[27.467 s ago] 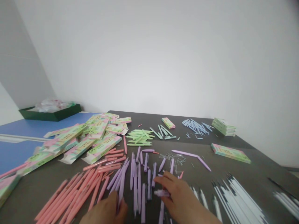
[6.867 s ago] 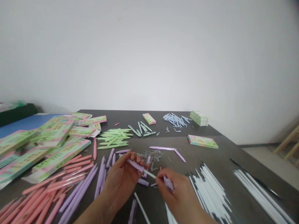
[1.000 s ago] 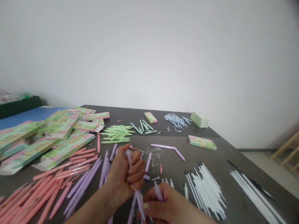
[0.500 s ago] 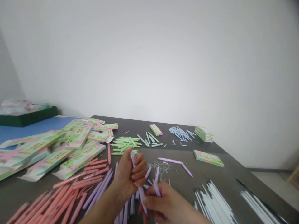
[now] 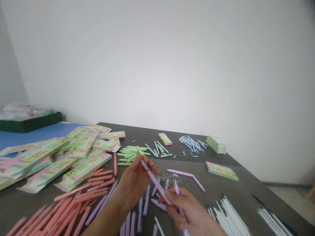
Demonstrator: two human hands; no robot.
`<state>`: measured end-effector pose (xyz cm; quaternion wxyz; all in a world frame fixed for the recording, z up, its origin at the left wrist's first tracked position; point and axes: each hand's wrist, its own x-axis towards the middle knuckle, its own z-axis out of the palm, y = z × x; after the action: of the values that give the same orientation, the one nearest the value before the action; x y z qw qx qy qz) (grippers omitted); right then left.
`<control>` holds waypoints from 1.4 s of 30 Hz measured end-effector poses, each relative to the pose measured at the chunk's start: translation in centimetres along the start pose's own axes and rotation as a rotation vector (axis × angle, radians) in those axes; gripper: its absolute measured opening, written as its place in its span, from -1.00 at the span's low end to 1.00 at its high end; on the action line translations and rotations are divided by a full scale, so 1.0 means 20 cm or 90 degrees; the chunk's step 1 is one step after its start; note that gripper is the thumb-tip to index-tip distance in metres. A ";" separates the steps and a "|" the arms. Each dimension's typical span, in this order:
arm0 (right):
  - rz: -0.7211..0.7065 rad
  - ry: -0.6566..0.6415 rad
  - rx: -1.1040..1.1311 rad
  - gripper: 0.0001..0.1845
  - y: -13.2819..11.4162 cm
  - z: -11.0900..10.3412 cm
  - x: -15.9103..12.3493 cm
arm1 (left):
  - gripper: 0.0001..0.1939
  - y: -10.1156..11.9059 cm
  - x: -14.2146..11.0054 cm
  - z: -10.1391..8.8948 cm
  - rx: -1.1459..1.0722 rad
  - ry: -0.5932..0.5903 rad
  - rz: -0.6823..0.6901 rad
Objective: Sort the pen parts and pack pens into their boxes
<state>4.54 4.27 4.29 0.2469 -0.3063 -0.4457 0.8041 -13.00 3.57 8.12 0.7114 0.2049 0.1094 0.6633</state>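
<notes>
In the head view, the left hand (image 5: 135, 182), wrapped in a fist around the purple pen (image 5: 155, 181) half a second ago, is now opened out, its fingers loosely curled and its palm showing; the pen, nearly upright then, now leans over with its far end toward 10 o'clock and its near end toward 4. This seems to mean that the firm squeeze is over and the right hand (image 5: 187, 205) carries most of the hold. The right hand is closed, thumb and fingers pinching the pen's near end, with a second purple piece (image 5: 176, 188) also kept in its grasp and sticking out toward 11 o'clock. The pen lies at about 2 o'clock from the left palm, its far end just beside the thumb, though whether the thumb presses on it I cannot tell; from the right hand it reaches out toward 10 o'clock. Small clear parts (image 5: 177, 179) lie on the table at 11 o'clock from the right hand, and white refills (image 5: 232, 213) at 4 o'clock.
</notes>
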 end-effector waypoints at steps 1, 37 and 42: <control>-0.010 0.011 -0.006 -0.67 -0.02 -0.01 -0.01 | -0.70 0.00 0.00 0.00 0.010 0.000 0.000; -0.270 0.311 -0.328 -0.58 -0.08 -0.17 0.07 | -0.89 -0.28 0.07 -0.17 0.132 0.339 0.053; -0.269 0.322 -0.360 -0.73 -0.07 -0.18 0.07 | -0.88 -0.27 0.07 -0.16 0.142 0.346 0.058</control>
<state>6.31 7.95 3.55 0.4139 -0.4515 -0.6268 0.4817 -9.33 5.27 3.09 0.5985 0.1017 0.3587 0.7091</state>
